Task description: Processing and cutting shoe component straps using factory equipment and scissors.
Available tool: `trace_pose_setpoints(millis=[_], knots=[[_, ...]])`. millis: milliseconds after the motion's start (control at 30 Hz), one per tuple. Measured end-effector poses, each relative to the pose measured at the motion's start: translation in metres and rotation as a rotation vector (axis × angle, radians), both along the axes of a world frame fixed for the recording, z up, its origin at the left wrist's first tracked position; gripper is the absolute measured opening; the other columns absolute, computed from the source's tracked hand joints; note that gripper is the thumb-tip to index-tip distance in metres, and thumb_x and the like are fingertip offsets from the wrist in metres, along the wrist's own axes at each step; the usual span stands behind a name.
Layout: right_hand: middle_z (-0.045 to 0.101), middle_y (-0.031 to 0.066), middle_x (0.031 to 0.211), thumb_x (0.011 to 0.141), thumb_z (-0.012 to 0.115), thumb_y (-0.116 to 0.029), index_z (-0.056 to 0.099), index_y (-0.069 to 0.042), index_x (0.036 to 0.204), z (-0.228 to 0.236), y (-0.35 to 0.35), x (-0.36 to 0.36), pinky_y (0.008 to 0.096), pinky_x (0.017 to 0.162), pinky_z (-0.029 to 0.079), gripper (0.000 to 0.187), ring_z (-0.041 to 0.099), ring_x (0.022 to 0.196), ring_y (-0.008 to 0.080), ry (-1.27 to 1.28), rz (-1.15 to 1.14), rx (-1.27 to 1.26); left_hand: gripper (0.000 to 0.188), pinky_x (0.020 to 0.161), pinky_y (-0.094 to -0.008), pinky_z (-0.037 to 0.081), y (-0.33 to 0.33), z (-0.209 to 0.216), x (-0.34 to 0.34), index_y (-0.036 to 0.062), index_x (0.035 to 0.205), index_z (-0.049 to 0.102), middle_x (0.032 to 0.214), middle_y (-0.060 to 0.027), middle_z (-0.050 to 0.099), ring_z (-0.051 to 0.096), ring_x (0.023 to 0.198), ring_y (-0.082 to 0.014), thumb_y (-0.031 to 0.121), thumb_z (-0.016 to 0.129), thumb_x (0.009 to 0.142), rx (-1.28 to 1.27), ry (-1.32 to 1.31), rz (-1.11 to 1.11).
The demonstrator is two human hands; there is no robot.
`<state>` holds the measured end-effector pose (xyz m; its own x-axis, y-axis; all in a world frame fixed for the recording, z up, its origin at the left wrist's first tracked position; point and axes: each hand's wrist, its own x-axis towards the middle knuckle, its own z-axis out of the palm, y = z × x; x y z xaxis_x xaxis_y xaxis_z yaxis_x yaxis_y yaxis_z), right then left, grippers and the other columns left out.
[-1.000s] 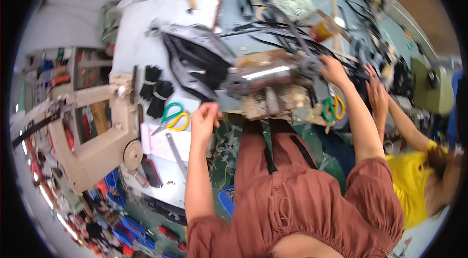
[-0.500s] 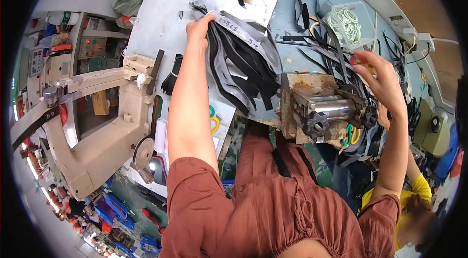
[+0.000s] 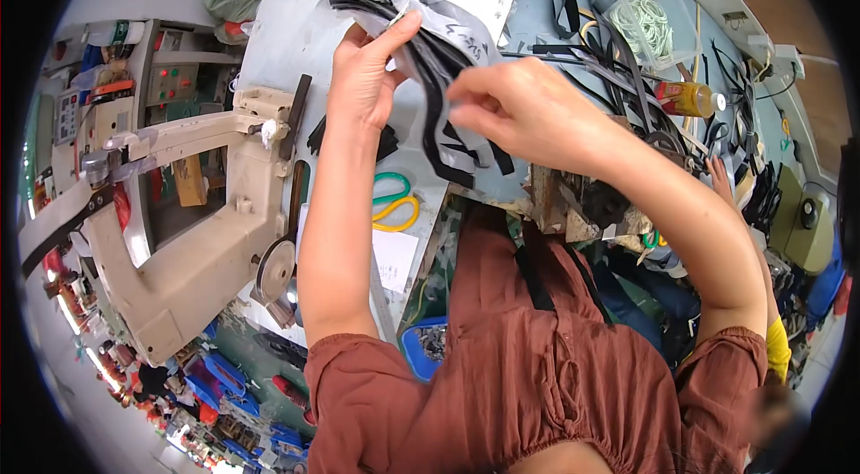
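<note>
My left hand (image 3: 372, 71) is closed round the upper part of a bundle of black and grey fabric strips (image 3: 434, 116), lifted over the white tabletop. A pale band with handwriting (image 3: 452, 33) lies along the bundle. The strips' lower ends hang toward the table's near edge. My right hand (image 3: 515, 111) is at the bundle's right side, its fingers loosely bent and the thumb apart from them. Nothing shows in its fingers; whether the fingertips touch the strips, I cannot tell. Under my right forearm, a rusty roller machine (image 3: 551, 196) is partly hidden.
Scissors with green and yellow handles (image 3: 394, 214) lie near my left forearm. A beige sewing machine (image 3: 206, 250) stands at left. Toward the right are a bottle of yellow liquid (image 3: 688, 99), a clear box of pale cord (image 3: 645, 26) and loose dark straps (image 3: 636, 89). Another person's hand (image 3: 719, 180) shows beyond my right arm.
My right hand has swung left from beside the bottle, across the roller machine, to the bundle. My left hand has raised the bundle, still gripping it. The bottle and scissors now show more fully.
</note>
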<state>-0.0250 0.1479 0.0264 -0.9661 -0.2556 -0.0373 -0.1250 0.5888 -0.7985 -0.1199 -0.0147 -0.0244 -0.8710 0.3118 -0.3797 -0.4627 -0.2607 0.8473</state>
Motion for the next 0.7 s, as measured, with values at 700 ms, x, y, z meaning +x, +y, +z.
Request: trace_pose_setpoints(millis=[700], knots=[[0.061,0.0044,0.069,0.091,0.053,-0.022,0.057,-0.001,0.085,0.004,-0.016,0.009,0.0232,0.050,0.044,0.022,0.052,0.051,0.0081,-0.611,-0.327,-0.550,0.037,0.072,-0.0272,0.045,0.043,-0.040,0.003,-0.0001,0.096,0.059,0.092,-0.0024,0.061,0.055,0.081,-0.0113,0.027,0.073,0.076,0.145,0.302,0.433]])
